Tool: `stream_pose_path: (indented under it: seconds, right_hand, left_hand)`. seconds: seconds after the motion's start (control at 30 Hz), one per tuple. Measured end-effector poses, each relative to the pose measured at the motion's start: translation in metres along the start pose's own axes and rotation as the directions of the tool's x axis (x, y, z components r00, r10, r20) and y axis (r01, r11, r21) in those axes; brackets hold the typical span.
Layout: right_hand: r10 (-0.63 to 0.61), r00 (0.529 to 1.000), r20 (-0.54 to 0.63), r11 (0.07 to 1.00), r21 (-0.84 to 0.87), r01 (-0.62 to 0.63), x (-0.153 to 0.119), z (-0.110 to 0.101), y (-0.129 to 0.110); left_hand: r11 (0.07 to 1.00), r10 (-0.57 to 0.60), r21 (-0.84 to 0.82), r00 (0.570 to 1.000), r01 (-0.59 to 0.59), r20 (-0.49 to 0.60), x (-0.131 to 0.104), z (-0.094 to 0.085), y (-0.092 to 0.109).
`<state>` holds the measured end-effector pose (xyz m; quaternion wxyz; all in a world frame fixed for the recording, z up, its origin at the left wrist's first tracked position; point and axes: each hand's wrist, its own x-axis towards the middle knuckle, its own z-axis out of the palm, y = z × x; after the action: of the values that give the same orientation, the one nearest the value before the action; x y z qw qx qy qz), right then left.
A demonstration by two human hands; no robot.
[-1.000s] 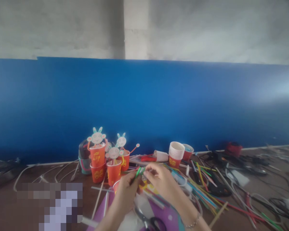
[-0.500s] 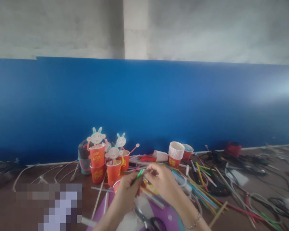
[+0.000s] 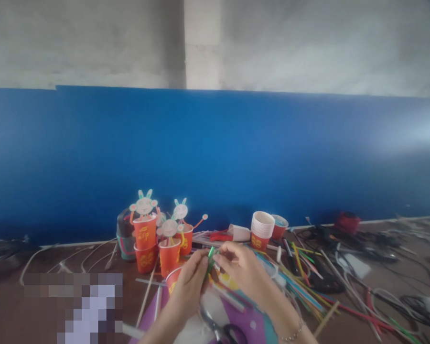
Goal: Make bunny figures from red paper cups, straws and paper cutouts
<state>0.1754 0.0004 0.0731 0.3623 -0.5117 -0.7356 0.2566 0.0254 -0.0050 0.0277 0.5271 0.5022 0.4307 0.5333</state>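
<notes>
My left hand (image 3: 187,283) is closed around a thin green strip (image 3: 211,257), whose upper end sticks out above the fingers. With thumb and forefinger pinched together, my right hand (image 3: 241,267) meets the strip near that end; whether it grips the strip or some small piece there is too blurred to tell. Below both hands lie scissors (image 3: 215,326) with dark handles, on a purple and white sheet (image 3: 238,311). A red paper cup (image 3: 172,278) stands just left of my left hand, which partly hides it.
Red cups (image 3: 145,234) with paper rabbit figures (image 3: 144,205) stand at the left. Behind my right hand is a stack of cups (image 3: 262,229). Coloured sticks (image 3: 301,289), a black glue gun (image 3: 326,277) and tangled cables (image 3: 361,296) cover the right side. A blue partition (image 3: 215,143) rises behind.
The green strip has turned more upright in my left hand. My left hand has tilted up a little, its fingers rising, and my right hand has stayed close beside it.
</notes>
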Motion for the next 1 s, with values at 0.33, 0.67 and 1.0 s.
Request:
stream_pose_path:
  seconds: [0.33,0.67,1.0]
  right_hand:
    - [-0.019,1.0,0.013,1.0,0.023,0.019,-0.0015,-0.001,0.0005]
    - [-0.011,1.0,0.011,1.0,0.001,0.011,-0.0007,-0.0016,-0.0018]
    - [-0.027,1.0,0.001,1.0,-0.008,0.027,-0.0018,-0.0012,-0.003]
  left_hand:
    - [1.0,-0.01,0.0,0.996,0.01,0.087,0.0032,0.0016,0.0049]
    - [0.999,0.016,0.05,0.998,-0.019,0.055,0.0016,0.002,0.006]
    - [1.0,0.024,-0.013,0.998,-0.023,0.057,0.0042,0.0026,0.0012]
